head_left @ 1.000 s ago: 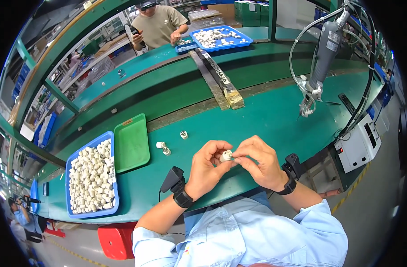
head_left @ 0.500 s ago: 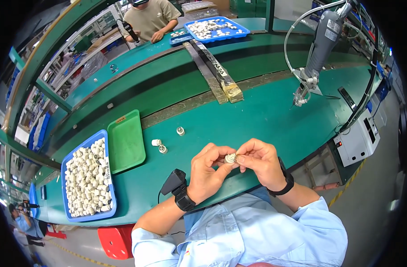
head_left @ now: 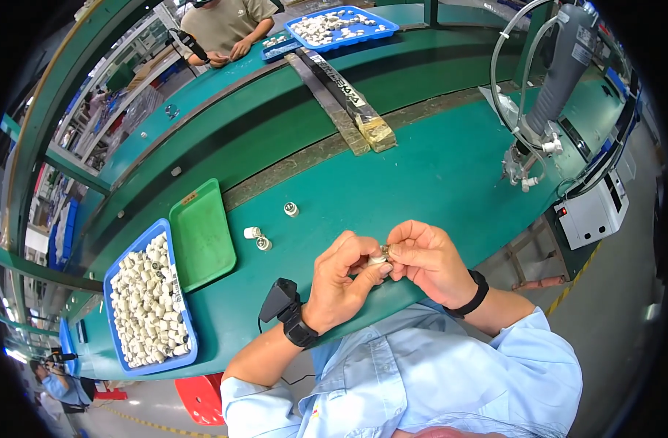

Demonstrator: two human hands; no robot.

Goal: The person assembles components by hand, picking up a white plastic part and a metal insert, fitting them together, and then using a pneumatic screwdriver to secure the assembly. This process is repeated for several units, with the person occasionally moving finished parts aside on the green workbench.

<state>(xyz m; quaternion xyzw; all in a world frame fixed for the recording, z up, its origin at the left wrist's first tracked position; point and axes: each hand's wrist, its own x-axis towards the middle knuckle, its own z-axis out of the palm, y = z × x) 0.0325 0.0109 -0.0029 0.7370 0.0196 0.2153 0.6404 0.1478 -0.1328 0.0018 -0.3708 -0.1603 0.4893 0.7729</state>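
Note:
Near the table's front edge, my left hand (head_left: pixel 345 276) pinches a small white cylindrical part (head_left: pixel 377 259) between thumb and fingers. My right hand (head_left: pixel 430 261) closes its thumb and fingertips on the metal-looking end of that same part, and the fingertips of both hands nearly meet. Fingers cover much of the part, so its finer detail is hidden. Beyond my left hand, several like parts with dark metal ends lie loose on the green table; one (head_left: pixel 291 210) stands apart from a pair (head_left: pixel 263 243).
At left, a blue tray (head_left: pixel 192 343) is heaped with white cylinders beside a green tray (head_left: pixel 205 241). Wrapped bars (head_left: pixel 348 109) lie across the table's back. A grey hanging tool (head_left: pixel 560 77) with hoses and a white box (head_left: pixel 593 208) stand right. Across the bench, a person works near another blue tray (head_left: pixel 385 31).
The part has tipped between my fingers: its round end face showed before, and now its side and metal end do. My view has shifted slightly, moving the surroundings in the picture.

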